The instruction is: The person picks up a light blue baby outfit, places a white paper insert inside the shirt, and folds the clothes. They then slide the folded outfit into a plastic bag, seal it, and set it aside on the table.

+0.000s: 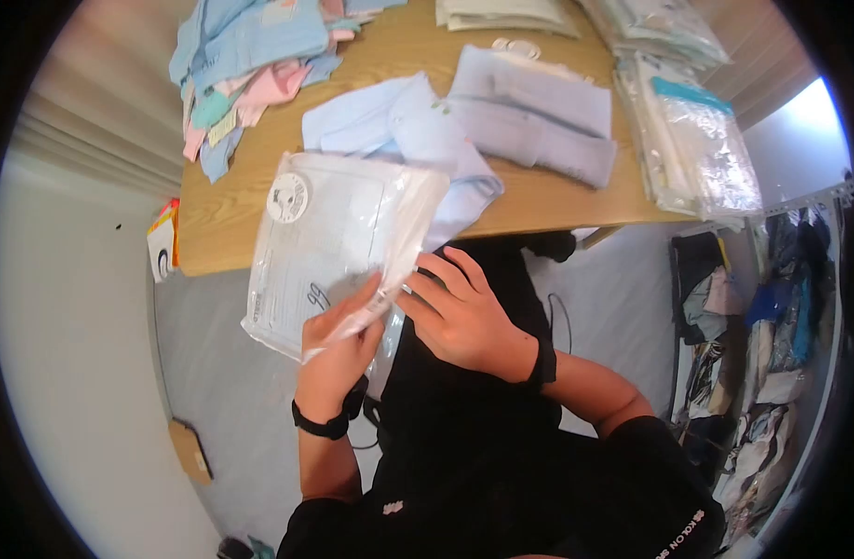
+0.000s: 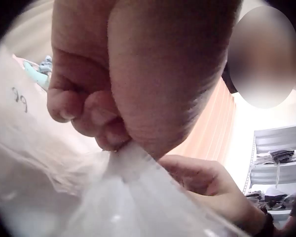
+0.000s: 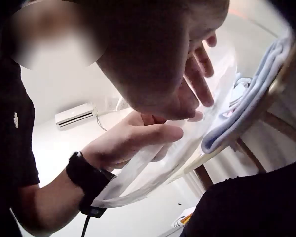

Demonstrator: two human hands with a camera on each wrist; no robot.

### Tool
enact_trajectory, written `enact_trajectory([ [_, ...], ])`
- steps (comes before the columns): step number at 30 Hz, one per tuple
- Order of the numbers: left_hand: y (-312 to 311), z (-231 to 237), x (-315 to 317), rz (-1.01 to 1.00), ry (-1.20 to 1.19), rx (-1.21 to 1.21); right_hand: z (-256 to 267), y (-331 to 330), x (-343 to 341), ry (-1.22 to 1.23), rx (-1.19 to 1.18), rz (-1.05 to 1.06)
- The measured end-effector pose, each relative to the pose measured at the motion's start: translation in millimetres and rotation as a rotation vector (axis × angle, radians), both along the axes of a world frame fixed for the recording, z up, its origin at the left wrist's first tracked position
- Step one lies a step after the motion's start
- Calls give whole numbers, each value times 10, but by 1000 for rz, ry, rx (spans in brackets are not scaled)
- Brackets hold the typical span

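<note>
A clear plastic bag (image 1: 338,238) with a round white label and a handwritten "99" or "66" is held tilted in front of the table edge. Pale, flat contents show through it. My left hand (image 1: 338,340) grips the bag's near edge; in the left wrist view its fingers (image 2: 96,116) curl over the bunched plastic. On the other side, my right hand (image 1: 469,317) has its fingertips at the bag's right edge. Seen from the right wrist, the right fingers (image 3: 200,74) lie along the plastic, with the thumb close to the left hand's thumb.
Behind the bag, a light blue garment (image 1: 399,121) and folded lavender clothes (image 1: 539,116) lie on the wooden table (image 1: 222,247). Pastel clothes (image 1: 255,61) are piled at the back left. Packed plastic bags (image 1: 692,140) sit at the right. A rack (image 1: 762,326) with clothes stands farther right.
</note>
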State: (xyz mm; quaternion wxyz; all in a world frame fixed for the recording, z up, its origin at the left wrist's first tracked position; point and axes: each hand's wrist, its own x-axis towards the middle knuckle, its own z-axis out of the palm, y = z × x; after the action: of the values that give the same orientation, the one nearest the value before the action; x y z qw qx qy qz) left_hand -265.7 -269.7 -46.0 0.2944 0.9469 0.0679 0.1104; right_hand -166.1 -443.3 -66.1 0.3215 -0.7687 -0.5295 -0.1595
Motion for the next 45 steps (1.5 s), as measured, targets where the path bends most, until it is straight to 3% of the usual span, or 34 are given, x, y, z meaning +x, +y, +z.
enact_trajectory([
  [4, -131, 35, 21, -61, -16, 58, 50, -153, -9, -16, -125, -2],
  [7, -337, 92, 8, -79, -85, 101, 69, -179, -40, -54, -33, 107],
  [12, -553, 217, -144, -152, -185, 137, -181, -192, -154, 562, -270, 83],
  [15, -689, 318, -282, -158, -144, 84, -250, -119, -280, 382, 136, 224],
  [16, -733, 365, -332, -175, -172, 58, -408, -98, -254, 333, 141, 291],
  [19, -812, 417, -465, -315, -204, 148, -806, 101, -270, -150, -40, -33],
  [21, -891, 432, -535, -395, -299, 169, -918, 126, -236, -244, -120, -246],
  [23, -999, 553, -648, -447, -324, 186, -487, 23, -261, 90, -261, -262],
  [24, -1072, 583, -692, -445, -453, 175, -587, 21, -268, 113, -201, -273],
  [27, -1172, 736, -854, -556, -437, 297, -427, -62, -331, 277, -224, -233],
  [32, -1261, 544, -921, -476, -504, 225, -284, -142, -346, 238, 167, -313],
  [35, -1265, 457, -926, -496, -488, 286, -123, -199, -321, 425, 138, -425],
  [38, -1295, 414, -915, -581, -393, 101, -126, -264, -204, 529, 329, -283],
  [41, -1345, 280, -893, -724, -363, 50, -140, -248, -43, 373, 308, -312],
  [45, -1394, 290, -866, -742, -355, -2, 11, -258, -75, 583, 348, -208],
])
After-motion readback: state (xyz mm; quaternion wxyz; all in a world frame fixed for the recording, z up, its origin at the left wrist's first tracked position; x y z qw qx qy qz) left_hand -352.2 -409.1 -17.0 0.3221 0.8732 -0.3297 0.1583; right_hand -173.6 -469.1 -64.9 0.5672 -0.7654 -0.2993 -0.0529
